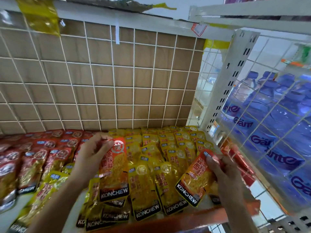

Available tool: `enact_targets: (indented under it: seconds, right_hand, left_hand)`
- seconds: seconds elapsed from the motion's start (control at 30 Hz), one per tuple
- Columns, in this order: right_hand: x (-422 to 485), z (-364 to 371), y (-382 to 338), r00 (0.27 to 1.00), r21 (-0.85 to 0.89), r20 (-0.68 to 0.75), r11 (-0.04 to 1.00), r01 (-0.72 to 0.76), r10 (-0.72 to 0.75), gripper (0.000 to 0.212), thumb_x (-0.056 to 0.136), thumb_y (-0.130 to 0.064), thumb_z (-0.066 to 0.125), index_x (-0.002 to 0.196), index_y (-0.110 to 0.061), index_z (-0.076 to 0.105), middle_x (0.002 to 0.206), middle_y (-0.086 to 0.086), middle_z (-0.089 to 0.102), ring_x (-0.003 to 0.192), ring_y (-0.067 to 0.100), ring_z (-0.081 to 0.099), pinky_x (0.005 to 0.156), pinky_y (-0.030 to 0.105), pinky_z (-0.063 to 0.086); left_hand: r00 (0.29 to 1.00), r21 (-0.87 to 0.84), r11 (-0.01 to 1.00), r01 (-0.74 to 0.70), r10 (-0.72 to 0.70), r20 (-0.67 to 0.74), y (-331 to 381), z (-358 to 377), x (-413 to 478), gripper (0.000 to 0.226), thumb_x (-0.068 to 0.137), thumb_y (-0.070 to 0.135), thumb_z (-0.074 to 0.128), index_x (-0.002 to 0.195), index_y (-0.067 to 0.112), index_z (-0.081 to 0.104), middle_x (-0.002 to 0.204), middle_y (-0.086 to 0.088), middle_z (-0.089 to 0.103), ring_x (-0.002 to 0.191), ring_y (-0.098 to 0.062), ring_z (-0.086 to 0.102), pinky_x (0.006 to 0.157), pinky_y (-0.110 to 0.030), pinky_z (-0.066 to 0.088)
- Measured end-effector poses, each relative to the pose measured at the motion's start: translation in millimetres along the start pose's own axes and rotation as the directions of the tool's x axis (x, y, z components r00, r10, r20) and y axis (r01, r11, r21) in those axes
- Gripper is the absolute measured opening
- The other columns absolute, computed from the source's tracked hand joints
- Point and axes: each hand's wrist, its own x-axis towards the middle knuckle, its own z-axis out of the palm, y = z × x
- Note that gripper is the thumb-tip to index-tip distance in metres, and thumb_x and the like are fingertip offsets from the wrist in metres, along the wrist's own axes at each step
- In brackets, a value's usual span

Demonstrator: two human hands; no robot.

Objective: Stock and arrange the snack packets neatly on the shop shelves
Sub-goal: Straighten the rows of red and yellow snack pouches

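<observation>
Currently the left hand point(94, 154) pinches the top corner of an orange packet point(116, 170) between thumb and curled fingers. That packet's long axis runs almost 12 to 6, round seal toward 12 and black KONCHEW band toward 6. It hangs over the yellow packets point(146, 184), which lie overlapped in rows on the shelf, most of them also printed end toward 6.

The right hand point(223, 172), at 4 o'clock, curls its fingers round the upper edge of a second orange packet point(193, 180). This one is tilted, top toward 1 and band toward 7, and its lower end overlaps the yellow rows.

Red packets point(33, 162) fill the shelf from 8 to 9 o'clock.

A white wire grid point(117, 81) backed by cardboard closes the rear at 12. A slotted upright point(234, 78) and side mesh point(262, 145) close the right at 3, with blue water bottles point(269, 105) behind the mesh. The orange shelf lip point(185, 217) bounds the front at 6. Open height stands between the packets and the shelf above.
</observation>
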Motion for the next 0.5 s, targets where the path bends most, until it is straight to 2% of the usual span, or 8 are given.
enact_targets:
  seconds: [0.07, 0.17, 0.27, 0.33, 0.37, 0.43, 0.47, 0.5]
  right_hand:
    - [-1, 15, -1, 0.999, 0.016, 0.034, 1.0, -0.001, 0.001, 0.007, 0.084, -0.007, 0.059, 0.077, -0.004, 0.06, 0.054, -0.004, 0.06, 0.049, 0.002, 0.052, 0.046, 0.014, 0.042]
    - [-4, 39, -2, 0.997, 0.044, 0.081, 0.999, -0.004, 0.0, 0.015, 0.08, -0.019, 0.06, 0.076, -0.005, 0.061, 0.054, 0.002, 0.052, 0.048, 0.015, 0.046, 0.042, 0.019, 0.039]
    - [-9, 65, -1, 0.996, 0.036, 0.092, 0.999, -0.015, 0.012, 0.025, 0.076, -0.037, 0.065, 0.076, -0.013, 0.063, 0.06, 0.002, 0.052, 0.053, 0.014, 0.046, 0.05, 0.025, 0.039]
    - [-13, 83, -2, 0.992, -0.029, 0.123, 1.0, -0.008, 0.012, 0.04, 0.07, -0.058, 0.068, 0.079, -0.019, 0.063, 0.061, 0.002, 0.052, 0.053, 0.012, 0.047, 0.049, 0.025, 0.039]
    - [-15, 93, -5, 0.988, -0.048, 0.152, 0.999, 0.005, 0.002, 0.038, 0.068, -0.06, 0.068, 0.077, -0.023, 0.063, 0.059, 0.001, 0.05, 0.052, 0.012, 0.046, 0.049, 0.025, 0.038]
    - [-18, 112, -9, 0.983, -0.054, 0.184, 0.998, 0.013, -0.003, 0.018, 0.077, -0.044, 0.068, 0.072, -0.028, 0.063, 0.057, -0.003, 0.05, 0.054, 0.011, 0.045, 0.053, 0.026, 0.036]
    - [-18, 121, -10, 0.982, -0.064, 0.186, 0.998, 0.023, -0.01, 0.012, 0.081, -0.033, 0.064, 0.071, -0.027, 0.063, 0.058, -0.004, 0.051, 0.054, 0.01, 0.046, 0.053, 0.024, 0.037]
    - [-21, 131, -12, 0.982, -0.073, 0.191, 0.997, 0.022, -0.008, 0.012, 0.083, -0.026, 0.061, 0.071, -0.024, 0.062, 0.06, -0.002, 0.053, 0.054, 0.009, 0.046, 0.05, 0.022, 0.038]
  left_hand:
    - [0.999, 0.043, 0.999, -0.016, 0.018, -0.043, -1, -24, -9, 0.01, 0.086, 0.018, 0.064, 0.078, 0.023, 0.061, 0.064, 0.002, 0.06, 0.059, -0.009, 0.054, 0.053, -0.021, 0.042]
    - [0.996, 0.149, 0.987, -0.053, 0.064, -0.068, -4, -63, -21, 0.008, 0.084, 0.023, 0.064, 0.078, 0.025, 0.06, 0.06, 0.01, 0.058, 0.053, 0.001, 0.047, 0.05, -0.014, 0.037]
    - [0.994, 0.191, 0.981, -0.025, 0.044, -0.096, -13, -105, -27, 0.007, 0.085, 0.023, 0.064, 0.08, 0.024, 0.06, 0.062, 0.009, 0.057, 0.056, -0.002, 0.047, 0.052, -0.018, 0.039]
    - [0.994, 0.18, 0.983, 0.025, -0.005, -0.11, -20, -133, -32, 0.012, 0.081, 0.035, 0.068, 0.079, 0.026, 0.061, 0.063, 0.007, 0.058, 0.058, -0.008, 0.05, 0.052, -0.022, 0.039]
    - [0.994, 0.197, 0.98, 0.039, -0.018, -0.105, -24, -146, -34, 0.016, 0.078, 0.041, 0.067, 0.08, 0.026, 0.061, 0.065, 0.006, 0.059, 0.059, -0.008, 0.051, 0.053, -0.021, 0.04]
    - [0.994, 0.232, 0.97, 0.071, -0.05, -0.094, -29, -168, -37, 0.015, 0.08, 0.04, 0.07, 0.081, 0.028, 0.062, 0.069, 0.006, 0.063, 0.062, -0.006, 0.055, 0.055, -0.02, 0.042]
    - [0.994, 0.263, 0.961, 0.081, -0.059, -0.089, -32, -178, -38, 0.008, 0.083, 0.03, 0.07, 0.082, 0.03, 0.062, 0.071, 0.005, 0.065, 0.064, -0.005, 0.057, 0.057, -0.019, 0.044]
    - [0.995, 0.324, 0.943, 0.074, -0.047, -0.091, -37, -187, -39, 0.014, 0.085, 0.019, 0.067, 0.083, 0.032, 0.062, 0.075, 0.006, 0.066, 0.065, -0.003, 0.058, 0.06, -0.018, 0.046]
